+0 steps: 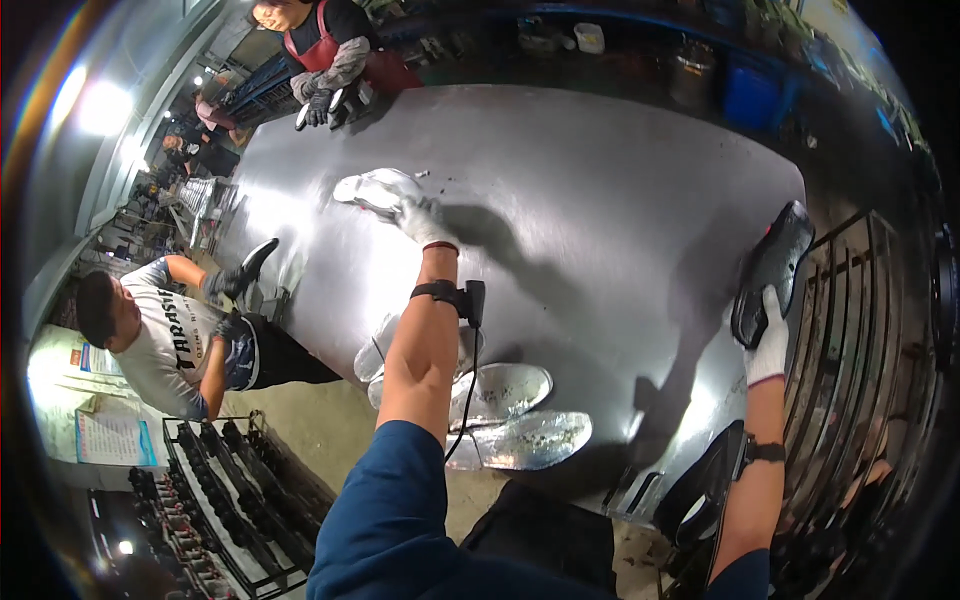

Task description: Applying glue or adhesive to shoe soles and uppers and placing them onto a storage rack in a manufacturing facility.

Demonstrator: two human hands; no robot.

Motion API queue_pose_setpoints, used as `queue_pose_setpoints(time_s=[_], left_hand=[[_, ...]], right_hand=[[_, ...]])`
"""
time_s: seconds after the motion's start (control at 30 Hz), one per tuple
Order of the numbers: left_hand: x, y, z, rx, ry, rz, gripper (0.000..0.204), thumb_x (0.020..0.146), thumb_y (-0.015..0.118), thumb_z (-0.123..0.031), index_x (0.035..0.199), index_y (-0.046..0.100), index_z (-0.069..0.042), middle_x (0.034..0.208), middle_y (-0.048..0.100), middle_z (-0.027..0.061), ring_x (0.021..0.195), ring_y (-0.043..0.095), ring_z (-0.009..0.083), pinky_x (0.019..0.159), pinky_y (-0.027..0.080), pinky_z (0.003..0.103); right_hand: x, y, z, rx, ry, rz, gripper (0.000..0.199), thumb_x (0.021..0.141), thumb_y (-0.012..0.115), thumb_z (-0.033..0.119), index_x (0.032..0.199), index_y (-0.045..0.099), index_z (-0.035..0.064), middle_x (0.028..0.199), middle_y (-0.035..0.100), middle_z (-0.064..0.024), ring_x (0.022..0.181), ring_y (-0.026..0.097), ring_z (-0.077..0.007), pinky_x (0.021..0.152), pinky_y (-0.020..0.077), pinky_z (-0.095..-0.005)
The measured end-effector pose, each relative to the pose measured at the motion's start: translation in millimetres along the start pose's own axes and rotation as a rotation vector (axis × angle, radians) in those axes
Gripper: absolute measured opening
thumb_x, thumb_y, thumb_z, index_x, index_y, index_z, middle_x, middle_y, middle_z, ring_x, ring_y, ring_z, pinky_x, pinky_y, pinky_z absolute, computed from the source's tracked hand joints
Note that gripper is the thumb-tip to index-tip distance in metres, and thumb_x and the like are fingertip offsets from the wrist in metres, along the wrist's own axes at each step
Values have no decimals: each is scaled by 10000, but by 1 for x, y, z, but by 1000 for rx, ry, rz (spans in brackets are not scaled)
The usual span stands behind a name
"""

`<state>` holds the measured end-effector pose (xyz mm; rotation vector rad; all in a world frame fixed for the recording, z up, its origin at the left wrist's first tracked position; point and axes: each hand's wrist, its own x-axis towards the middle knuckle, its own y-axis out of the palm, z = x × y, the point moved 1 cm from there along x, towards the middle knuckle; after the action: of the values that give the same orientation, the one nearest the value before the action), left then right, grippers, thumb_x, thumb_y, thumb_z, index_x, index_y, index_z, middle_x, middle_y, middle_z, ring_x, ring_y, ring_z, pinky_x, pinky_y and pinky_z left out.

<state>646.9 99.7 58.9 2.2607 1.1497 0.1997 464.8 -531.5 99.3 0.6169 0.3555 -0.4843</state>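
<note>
My left hand [425, 220], in a pale work glove with a red cuff, reaches over the far left of the metal table. Its fingers close on the near end of a shiny, silvery shoe-shaped piece [378, 187]. Off to the right, my right hand [770, 338], gloved in white, grips the lower end of a black shoe [778, 262] at the table's right edge. The thumb lies along the shoe; the other fingers are mostly hidden beneath it. More silvery shoe-shaped pieces [530, 440] lie at the near table edge, partly behind my left forearm.
The grey metal table [600, 200] spreads before me. A slatted metal rack [850, 320] stands close on the right. One co-worker [170, 330] at the left and another [335, 50] at the far side handle shoes. A rack of dark shoes [240, 490] is at lower left.
</note>
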Motion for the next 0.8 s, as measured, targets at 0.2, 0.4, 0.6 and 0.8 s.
queue_pose_setpoints(time_s=[0.2, 0.4, 0.6, 0.8], left_hand=[[-287, 115, 105, 724, -225, 860, 397, 997, 648, -193, 1322, 600, 31, 1099, 718, 151, 964, 730, 217, 881, 610, 356], [-492, 94, 145, 1179, -145, 1292, 547, 1005, 610, -326, 1422, 578, 27, 1353, 647, 298, 1326, 585, 428, 1128, 458, 469], [-546, -18, 182, 1312, -487, 1534, 320, 995, 616, -283, 1168, 788, -76, 1159, 740, 239, 1114, 709, 397, 985, 544, 464], [-492, -125, 199, 173, -1430, 668, 366, 1035, 537, -352, 988, 745, -54, 956, 757, 126, 952, 719, 306, 852, 576, 467]], right_hand=[[-14, -31, 4, -54, -24, -148, 369, 997, 733, 284, 1210, 681, -13, 1047, 739, -128, 829, 709, -235, 728, 587, -371], [-158, -124, -56, -215, -60, -96, 426, 991, 704, 229, 1319, 633, -34, 1206, 716, -135, 1021, 715, -232, 867, 597, -370], [-326, -185, -106, -383, 72, -39, 764, 885, 822, 224, 1501, 476, -66, 1302, 683, -120, 1178, 660, -233, 1068, 508, -364], [-346, -128, -51, -1091, 79, -93, 1076, 800, 850, 494, 1589, 332, -22, 1347, 630, -331, 1237, 671, -353, 1039, 531, -423]])
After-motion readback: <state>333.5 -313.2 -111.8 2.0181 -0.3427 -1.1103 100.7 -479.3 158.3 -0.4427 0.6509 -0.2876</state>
